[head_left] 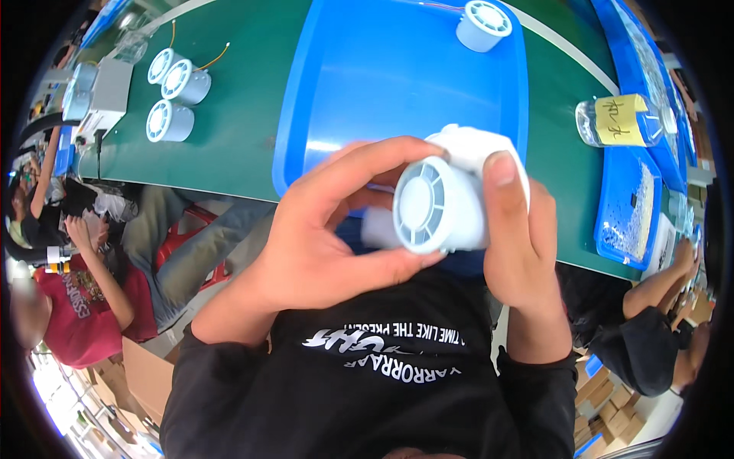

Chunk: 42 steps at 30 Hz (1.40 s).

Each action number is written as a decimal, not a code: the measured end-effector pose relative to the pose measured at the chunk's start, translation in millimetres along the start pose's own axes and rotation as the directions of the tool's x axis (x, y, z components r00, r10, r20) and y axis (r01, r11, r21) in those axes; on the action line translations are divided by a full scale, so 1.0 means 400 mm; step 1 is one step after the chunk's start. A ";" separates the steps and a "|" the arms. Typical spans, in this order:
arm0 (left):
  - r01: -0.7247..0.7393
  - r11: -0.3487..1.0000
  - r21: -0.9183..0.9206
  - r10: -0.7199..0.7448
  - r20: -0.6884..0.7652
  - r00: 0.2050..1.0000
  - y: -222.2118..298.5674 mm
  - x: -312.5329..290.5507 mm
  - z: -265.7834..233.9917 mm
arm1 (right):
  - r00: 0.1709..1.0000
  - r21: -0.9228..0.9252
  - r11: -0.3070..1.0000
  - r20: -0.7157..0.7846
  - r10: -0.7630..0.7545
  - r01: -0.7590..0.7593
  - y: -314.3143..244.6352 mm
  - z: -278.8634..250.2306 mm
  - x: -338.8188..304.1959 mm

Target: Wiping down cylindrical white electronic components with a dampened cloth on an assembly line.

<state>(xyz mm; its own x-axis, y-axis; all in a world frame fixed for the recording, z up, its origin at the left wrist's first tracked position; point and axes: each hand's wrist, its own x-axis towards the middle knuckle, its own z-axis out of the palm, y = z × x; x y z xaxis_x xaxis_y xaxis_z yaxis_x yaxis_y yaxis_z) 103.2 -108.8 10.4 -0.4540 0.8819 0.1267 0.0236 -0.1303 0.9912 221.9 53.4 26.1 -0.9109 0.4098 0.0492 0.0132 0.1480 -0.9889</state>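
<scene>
A pale blue, round plastic housing [451, 210] with a spoked, vented end face is held up in front of my chest, over the table's near edge. My left hand [306, 237] curls round its vented end, thumb below and fingers above. On the other side my right hand [524, 249] grips the body, with its thumb raised along a white wipe [485, 145]. That wipe, a cloth or tissue, is bunched between my right fingers and lies against the housing's top. Part of the housing's far end is hidden by the right hand.
A large blue tray [289, 130] lies ahead, with a similar housing [482, 34] at its far right. Three more housings [172, 122] stand at left beside a grey box [111, 92]. At right are a clear bottle [592, 122] and a small blue tray [606, 214]. People sit on both sides.
</scene>
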 end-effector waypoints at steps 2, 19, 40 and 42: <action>0.045 0.998 0.051 -0.047 0.040 0.998 0.000 0.011 0.009 | 0.991 0.051 0.998 -0.135 -0.025 0.032 0.008 0.005 0.001; -0.174 0.840 0.514 0.163 0.067 0.984 0.021 0.019 0.007 | 0.999 -0.047 0.998 -0.013 -0.033 0.032 -0.007 -0.035 -0.006; -0.162 0.965 0.207 0.182 -0.082 0.980 -0.060 -0.060 0.065 | 0.907 -0.214 0.952 0.313 0.280 -0.220 -0.029 -0.060 0.033; -0.256 0.936 0.242 0.274 -0.043 0.961 -0.070 -0.059 0.059 | 0.925 -0.096 0.964 0.274 0.263 -0.246 0.011 -0.077 0.022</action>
<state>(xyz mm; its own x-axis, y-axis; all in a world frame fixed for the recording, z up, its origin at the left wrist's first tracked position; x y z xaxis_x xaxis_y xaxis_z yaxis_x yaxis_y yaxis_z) 134.3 -115.4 -19.4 -0.4680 0.7923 0.3914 0.3541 -0.2377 0.9045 226.8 85.6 26.5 -0.9521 0.1716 -0.2532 0.2764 0.1282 -0.9524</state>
